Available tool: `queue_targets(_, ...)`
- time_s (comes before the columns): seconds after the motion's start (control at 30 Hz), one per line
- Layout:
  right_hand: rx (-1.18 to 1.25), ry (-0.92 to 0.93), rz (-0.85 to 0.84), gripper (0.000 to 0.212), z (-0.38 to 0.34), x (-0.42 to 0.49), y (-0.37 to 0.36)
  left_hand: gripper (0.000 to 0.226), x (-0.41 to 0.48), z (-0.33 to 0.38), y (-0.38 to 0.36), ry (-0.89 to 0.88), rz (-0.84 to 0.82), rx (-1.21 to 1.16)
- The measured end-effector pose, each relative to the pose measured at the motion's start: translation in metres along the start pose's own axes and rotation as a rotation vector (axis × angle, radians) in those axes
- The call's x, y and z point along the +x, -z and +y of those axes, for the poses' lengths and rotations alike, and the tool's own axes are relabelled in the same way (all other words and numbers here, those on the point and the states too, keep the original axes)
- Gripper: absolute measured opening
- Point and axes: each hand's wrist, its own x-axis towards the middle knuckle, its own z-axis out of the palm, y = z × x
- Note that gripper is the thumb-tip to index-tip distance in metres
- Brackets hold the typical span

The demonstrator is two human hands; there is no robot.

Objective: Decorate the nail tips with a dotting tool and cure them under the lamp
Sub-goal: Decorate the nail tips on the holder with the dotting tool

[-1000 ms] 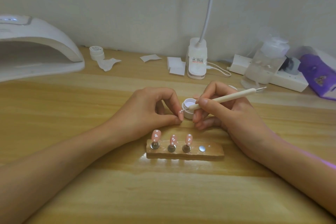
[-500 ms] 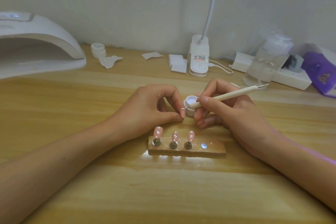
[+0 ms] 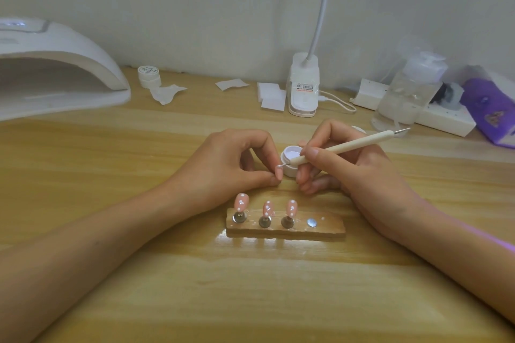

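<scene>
Now you are working over a glossy wood-grain desk (image 3: 111,273), the domed white lamp (image 3: 64,64) sitting far left. A rough wooden block (image 3: 328,227) is carrying three dotted pink nail tips (image 3: 268,207) on metal pegs. Your left hand (image 3: 223,170) is pinching another nail tip (image 3: 278,172). Your right hand (image 3: 356,172) is gripping the slim cream dotting tool (image 3: 348,146), its point meeting that tip beside a round white pot (image 3: 289,154).

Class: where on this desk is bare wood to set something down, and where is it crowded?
Free: the light wooden table in front of the wooden nail stand, between the forearms; also between the white domed curing lamp and the left hand. Crowded: back right, around the clear pump bottle and white power strip.
</scene>
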Motion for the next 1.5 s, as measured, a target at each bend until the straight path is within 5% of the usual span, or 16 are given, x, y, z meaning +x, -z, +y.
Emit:
queue_targets(1.03, 0.035, 0.074, 0.037, 0.014, 0.002, -0.0014, 0.0011, 0.021, -0.0006, -0.0003, -0.0009, 0.01, 0.016, 0.002)
queue_targets(1.27, -0.028, 0.175, 0.201, 0.022, -0.0039, -0.001, 0.0048, 0.017, -0.0013, 0.001, -0.0014, 0.028, 0.017, -0.007)
queue_targets(1.5, -0.157, 0.043, 0.171, 0.022, 0.0029, 0.0069, 0.0084, 0.018, -0.0009, 0.001, -0.0019, 0.031, 0.022, -0.009)
